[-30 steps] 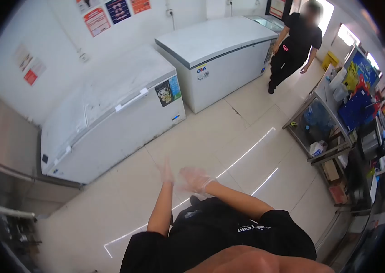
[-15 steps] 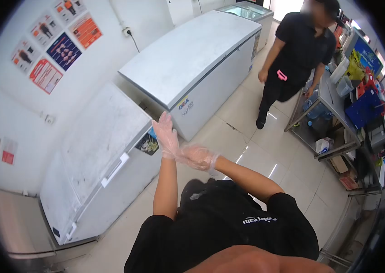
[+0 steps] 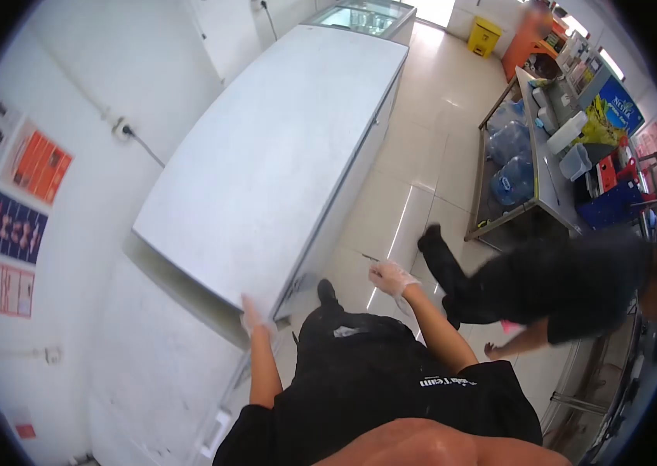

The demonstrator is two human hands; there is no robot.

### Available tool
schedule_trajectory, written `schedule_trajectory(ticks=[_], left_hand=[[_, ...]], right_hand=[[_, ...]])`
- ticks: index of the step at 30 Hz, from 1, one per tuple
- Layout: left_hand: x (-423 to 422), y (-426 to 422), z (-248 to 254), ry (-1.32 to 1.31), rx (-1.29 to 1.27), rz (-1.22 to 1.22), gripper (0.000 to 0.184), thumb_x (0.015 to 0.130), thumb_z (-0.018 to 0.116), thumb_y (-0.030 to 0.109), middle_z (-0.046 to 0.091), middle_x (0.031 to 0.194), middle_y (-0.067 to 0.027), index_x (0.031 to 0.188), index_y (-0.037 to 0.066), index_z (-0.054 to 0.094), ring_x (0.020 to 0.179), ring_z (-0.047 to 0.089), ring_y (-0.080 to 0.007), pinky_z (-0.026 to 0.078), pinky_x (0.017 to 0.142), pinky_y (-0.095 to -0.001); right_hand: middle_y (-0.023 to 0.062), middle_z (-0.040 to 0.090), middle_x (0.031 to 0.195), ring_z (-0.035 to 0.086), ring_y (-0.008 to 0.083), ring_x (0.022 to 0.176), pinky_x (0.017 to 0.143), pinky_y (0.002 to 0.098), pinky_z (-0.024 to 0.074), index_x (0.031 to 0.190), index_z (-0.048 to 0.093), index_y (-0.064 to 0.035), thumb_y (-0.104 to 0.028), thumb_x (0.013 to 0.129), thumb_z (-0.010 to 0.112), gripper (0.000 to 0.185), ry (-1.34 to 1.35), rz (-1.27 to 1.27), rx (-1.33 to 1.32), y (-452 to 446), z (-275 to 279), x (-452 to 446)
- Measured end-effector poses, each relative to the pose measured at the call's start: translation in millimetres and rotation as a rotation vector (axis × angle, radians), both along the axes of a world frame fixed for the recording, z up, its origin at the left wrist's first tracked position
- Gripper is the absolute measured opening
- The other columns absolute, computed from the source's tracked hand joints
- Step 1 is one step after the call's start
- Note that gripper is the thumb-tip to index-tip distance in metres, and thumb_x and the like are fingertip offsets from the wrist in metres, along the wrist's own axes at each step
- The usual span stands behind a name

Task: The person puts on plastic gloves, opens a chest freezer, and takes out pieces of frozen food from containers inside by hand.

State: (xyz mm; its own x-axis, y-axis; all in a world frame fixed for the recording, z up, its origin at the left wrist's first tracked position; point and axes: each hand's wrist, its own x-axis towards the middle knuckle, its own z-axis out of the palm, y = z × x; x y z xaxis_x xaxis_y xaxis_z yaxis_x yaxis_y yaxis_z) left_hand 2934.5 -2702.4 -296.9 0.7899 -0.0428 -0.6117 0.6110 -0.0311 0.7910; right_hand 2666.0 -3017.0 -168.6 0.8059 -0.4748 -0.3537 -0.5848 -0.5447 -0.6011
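Observation:
My left hand (image 3: 255, 317), in a thin clear plastic glove, is beside the near corner of a large white chest freezer (image 3: 274, 132). Its fingers point forward with nothing in them; whether they touch the freezer I cannot tell. In front of my body, above the tiled floor, is my right hand (image 3: 392, 278), also gloved. Its fingers are loosely bent and I see nothing held. A dark mark (image 3: 370, 257) on the floor shows just beyond its fingertips.
A second white freezer (image 3: 161, 365) stands at left. On the right, a co-worker in dark clothes (image 3: 561, 279) is close beside me. Beyond is a metal table (image 3: 544, 155) with large water bottles (image 3: 513, 180) underneath. A yellow bin (image 3: 484, 36) stands at the back.
My hands, together at the glove before, have come apart. The view has moved forward along the large freezer. The co-worker has come nearer, to my right side.

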Motion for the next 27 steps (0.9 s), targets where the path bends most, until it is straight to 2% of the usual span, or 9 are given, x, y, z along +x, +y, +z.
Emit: schedule_trajectory(ticks=[5, 9, 11, 13, 16, 20, 21, 25, 27], left_hand=[[9, 0, 44, 0.140, 0.116, -0.080, 0.089, 0.090, 0.047, 0.067, 0.050, 0.140, -0.0139, 0.140, -0.006, 0.041, 0.126, 0.048, -0.0272, 0.034, 0.109, -0.0371], [20, 33, 96, -0.031, 0.028, -0.103, 0.089, 0.092, 0.049, 0.059, 0.022, 0.157, -0.0160, 0.150, -0.002, 0.022, 0.139, 0.032, -0.0291, 0.018, 0.117, -0.0427], [11, 40, 180, -1.039, 0.513, -0.451, 0.082, 0.091, 0.055, 0.057, 0.044, 0.143, -0.0164, 0.149, 0.006, 0.029, 0.129, 0.042, -0.0266, 0.033, 0.109, -0.0429], [14, -26, 312, -0.519, 0.245, 0.085, 0.067, 0.096, 0.047, 0.026, 0.027, 0.154, -0.0170, 0.153, 0.006, 0.017, 0.138, 0.032, -0.0327, 0.041, 0.106, -0.0433], [91, 20, 300, -1.072, 0.173, -0.055, 0.043, 0.099, 0.047, 0.023, 0.043, 0.131, -0.0127, 0.136, 0.005, 0.035, 0.122, 0.041, -0.0245, 0.049, 0.088, -0.0363], [160, -25, 345, -0.997, -0.559, 0.208, 0.032, 0.100, 0.047, 0.039, 0.055, 0.086, -0.0009, 0.095, 0.008, 0.050, 0.079, 0.048, -0.0164, 0.044, 0.074, -0.0282], [172, -44, 315, -1.153, -0.047, 0.280, 0.037, 0.100, 0.044, 0.044, 0.056, 0.082, -0.0020, 0.097, 0.007, 0.051, 0.077, 0.048, -0.0159, 0.042, 0.071, -0.0278], [164, -262, 230, -0.768, 0.518, 0.135, 0.048, 0.096, 0.045, 0.045, 0.053, 0.101, -0.0037, 0.122, 0.006, 0.046, 0.096, 0.050, -0.0168, 0.040, 0.091, -0.0351], [157, -369, 197, -0.367, 0.164, -0.113, 0.046, 0.095, 0.053, 0.035, 0.054, 0.101, -0.0012, 0.130, 0.006, 0.047, 0.095, 0.050, -0.0138, 0.043, 0.084, -0.0349]], right_hand=[[0.0188, 0.067, 0.085, 0.063, 0.0362, 0.085, 0.075, 0.0416, 0.0508, 0.092, 0.066, -0.0041, -0.023, 0.085, 0.058, 0.022, -0.097, -0.157, 0.000, -58, -56, 48], [0.0183, 0.068, 0.086, 0.065, 0.0350, 0.084, 0.074, 0.0410, 0.0516, 0.093, 0.067, -0.0045, -0.022, 0.084, 0.059, 0.021, -0.002, -0.117, 0.168, -94, -78, 105], [0.0185, 0.068, 0.085, 0.066, 0.0351, 0.083, 0.074, 0.0421, 0.0519, 0.094, 0.067, -0.0048, -0.022, 0.084, 0.059, 0.021, 0.029, -0.040, 0.128, -117, -67, 130], [0.0190, 0.068, 0.085, 0.066, 0.0359, 0.083, 0.074, 0.0431, 0.0520, 0.095, 0.067, -0.0045, -0.022, 0.084, 0.058, 0.022, 0.059, 0.010, 0.088, -140, -56, 156], [0.0195, 0.068, 0.085, 0.066, 0.0374, 0.084, 0.074, 0.0444, 0.0515, 0.094, 0.066, -0.0044, -0.023, 0.085, 0.057, 0.023, 0.009, 0.030, 0.037, -171, -65, 179], [0.0204, 0.067, 0.089, 0.064, 0.0393, 0.090, 0.081, 0.0462, 0.0498, 0.095, 0.066, -0.0041, -0.024, 0.086, 0.054, 0.025, 0.013, 0.134, 0.021, -224, -54, 198], [0.0204, 0.067, 0.089, 0.064, 0.0397, 0.089, 0.080, 0.0465, 0.0498, 0.094, 0.066, -0.0043, -0.025, 0.086, 0.054, 0.025, 0.020, 0.136, 0.027, -246, -59, 201], [0.0204, 0.067, 0.089, 0.063, 0.0407, 0.089, 0.080, 0.0469, 0.0495, 0.093, 0.066, -0.0050, -0.026, 0.086, 0.054, 0.025, -0.013, 0.105, 0.051, -346, -95, 188], [0.0204, 0.067, 0.090, 0.063, 0.0400, 0.090, 0.079, 0.0456, 0.0499, 0.093, 0.066, -0.0053, -0.024, 0.085, 0.056, 0.022, -0.039, 0.072, 0.061, -408, -99, 177]])
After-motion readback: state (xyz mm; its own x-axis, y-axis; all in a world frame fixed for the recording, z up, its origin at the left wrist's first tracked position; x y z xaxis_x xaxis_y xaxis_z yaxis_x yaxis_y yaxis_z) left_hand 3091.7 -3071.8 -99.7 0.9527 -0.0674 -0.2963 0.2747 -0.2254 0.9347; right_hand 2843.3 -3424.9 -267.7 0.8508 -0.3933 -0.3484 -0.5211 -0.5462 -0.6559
